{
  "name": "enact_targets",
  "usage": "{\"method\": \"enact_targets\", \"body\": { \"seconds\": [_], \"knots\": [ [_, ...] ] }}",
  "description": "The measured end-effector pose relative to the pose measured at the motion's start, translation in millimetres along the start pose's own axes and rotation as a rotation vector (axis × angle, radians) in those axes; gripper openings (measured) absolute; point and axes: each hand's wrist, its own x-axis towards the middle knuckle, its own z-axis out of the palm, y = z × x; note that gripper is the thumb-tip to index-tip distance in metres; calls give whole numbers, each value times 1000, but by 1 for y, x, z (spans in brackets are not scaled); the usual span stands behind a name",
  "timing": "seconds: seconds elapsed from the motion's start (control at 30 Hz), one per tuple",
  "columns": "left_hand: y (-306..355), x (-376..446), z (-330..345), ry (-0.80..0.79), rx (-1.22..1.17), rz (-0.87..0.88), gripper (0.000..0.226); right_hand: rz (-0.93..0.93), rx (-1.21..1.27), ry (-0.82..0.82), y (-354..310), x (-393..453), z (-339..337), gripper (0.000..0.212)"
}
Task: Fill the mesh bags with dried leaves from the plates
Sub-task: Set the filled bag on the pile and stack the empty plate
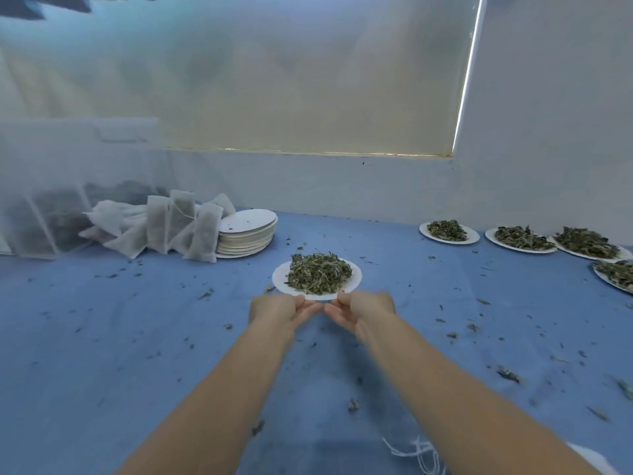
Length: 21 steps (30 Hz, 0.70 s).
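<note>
Now, step in hand: a judgement, but it looks like fetching a fresh plate of leaves toward the body so a bag can be filled from it.
Plate being handled: the near plate point(317, 279) sits on the blue cloth point(102, 337) in the middle of the view, heaped with dried leaves point(318, 273).
Left hand: the left hand point(279, 311) has its fingers at the near rim of that plate; they look curled to the edge, though motion blur keeps me from telling a firm pinch from a mere touch.
Right hand: the right hand point(364, 311) meets the same rim just beside the left, fingers bent at the edge, blurred likewise.
Bags: filled mesh bags point(171, 228) lean in a heap at far left, against a stack of empty plates point(246, 234); a clear bin point(44, 214) stands behind them.
Empty bag: white drawstrings point(416, 452) and a pale corner show at the bottom edge, perhaps the next bag; too little shows to be sure.
Plates waiting: further loaded plates point(520, 240) line the far right, well apart from the hands.
Next move calls for: an even, level pull with both hands so the heap does not spill, then one hand free to open a bag.
Risk: loose crumbs already dot the cloth; a tilt would add more.
</note>
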Motion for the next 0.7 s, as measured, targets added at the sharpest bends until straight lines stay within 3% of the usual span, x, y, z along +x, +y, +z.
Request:
{"method": "enact_targets", "body": {
  "seconds": [0.07,0.2,0.27,0.47,0.7],
  "knots": [
    [-7,-10,-26,22,8,-6,9,3,-22,-46,21,-15,6,9],
    [-20,-16,-66,88,-10,-8,12,20,-79,-104,52,-34,18,9],
    [-24,-16,-75,119,3,-6,2,30,-102,-99,61,-38,22,10],
    [-32,-14,-84,162,100,-15,9,30,-233,-71,68,-41,21,11],
    [-28,-33,-67,113,153,-24,13,31,-398,-176,53,-61,5,22]
  ]
}}
